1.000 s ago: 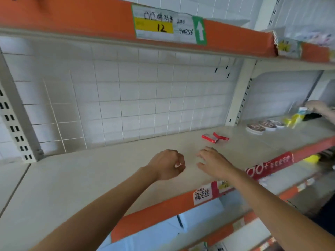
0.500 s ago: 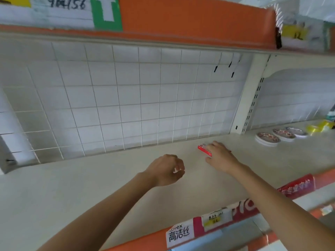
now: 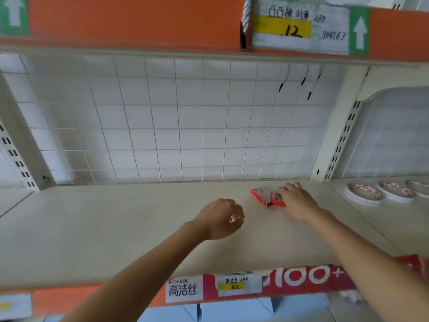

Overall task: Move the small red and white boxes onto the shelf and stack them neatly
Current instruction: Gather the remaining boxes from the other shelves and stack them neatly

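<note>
Red and white cardboard shows near the back of the cream shelf (image 3: 116,228): two small boxes lying flat, side by side and touching, toward the right end of this bay. The left box (image 3: 261,195) is fully in sight, its white face up. The right box (image 3: 277,199) is partly covered by the right hand (image 3: 299,202), which lies palm down over it with fingers spread and reaching toward the wire grid back panel (image 3: 174,124); the hand rests on that box, and I cannot tell whether the thumb hooks round its edge. The left hand (image 3: 220,219) hovers above the shelf nearer the front, apart from the boxes, its fingers curled in with the thumb close to the fingertips; something pale shows between them, too small to make out. In the next bay to the right sit round flat tins (image 3: 363,194) with a red and white pattern. An orange strip (image 3: 127,19) runs overhead, carrying a price tag (image 3: 290,29) marked 12.
</note>
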`<state>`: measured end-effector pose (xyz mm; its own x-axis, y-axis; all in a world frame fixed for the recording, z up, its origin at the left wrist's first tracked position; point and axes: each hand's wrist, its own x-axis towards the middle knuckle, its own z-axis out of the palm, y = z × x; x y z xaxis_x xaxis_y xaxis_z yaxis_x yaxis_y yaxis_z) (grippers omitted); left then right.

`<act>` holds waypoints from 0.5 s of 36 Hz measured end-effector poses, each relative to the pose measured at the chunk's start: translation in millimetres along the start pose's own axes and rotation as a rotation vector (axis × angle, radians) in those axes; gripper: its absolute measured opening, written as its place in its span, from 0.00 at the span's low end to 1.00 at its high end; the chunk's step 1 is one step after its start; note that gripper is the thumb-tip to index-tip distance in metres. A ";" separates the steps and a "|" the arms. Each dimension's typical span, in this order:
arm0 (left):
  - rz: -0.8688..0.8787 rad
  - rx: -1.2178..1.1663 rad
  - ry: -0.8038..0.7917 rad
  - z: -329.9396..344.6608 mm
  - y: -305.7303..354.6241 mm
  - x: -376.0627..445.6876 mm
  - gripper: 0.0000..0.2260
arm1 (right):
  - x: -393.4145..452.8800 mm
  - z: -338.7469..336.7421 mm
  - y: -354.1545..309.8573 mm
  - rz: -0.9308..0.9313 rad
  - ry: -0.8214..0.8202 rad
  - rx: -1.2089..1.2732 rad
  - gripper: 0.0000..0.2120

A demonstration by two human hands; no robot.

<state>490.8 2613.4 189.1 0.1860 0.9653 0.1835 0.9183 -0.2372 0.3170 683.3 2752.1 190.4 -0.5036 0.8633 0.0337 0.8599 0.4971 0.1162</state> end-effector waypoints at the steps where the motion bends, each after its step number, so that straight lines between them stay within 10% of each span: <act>1: -0.011 0.002 0.001 2.3 2.9 -2.5 0.10 | -0.3 -2.0 0.8 -0.017 0.013 -0.002 0.19; 18: -0.302 0.050 0.119 -38.7 -33.4 -134.1 0.09 | -22.4 -43.6 -181.4 -0.621 0.054 0.324 0.21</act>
<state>421.7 2487.6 189.9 -0.1367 0.9710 0.1963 0.9423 0.0664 0.3280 534.9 2638.8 211.9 -0.9058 0.4101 0.1067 0.3895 0.9049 -0.1714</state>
